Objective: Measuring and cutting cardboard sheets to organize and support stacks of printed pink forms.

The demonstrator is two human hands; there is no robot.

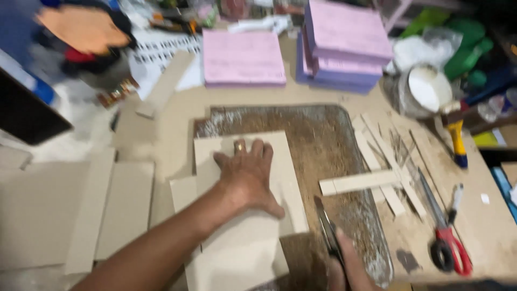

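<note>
Cutting step in hand, by the look of it. Left hand [247, 175] spread flat, pinning cardboard sheet [242, 215] on worn cutting board [328, 140], centre near. Right hand [344, 264] gripping knife [327, 229] beside sheet's right edge. Next: steady, straight draw along edge.

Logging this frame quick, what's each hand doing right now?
Left hand: open, pressed flat on the cardboard sheet.
Right hand: closed around a dark blade.
</note>
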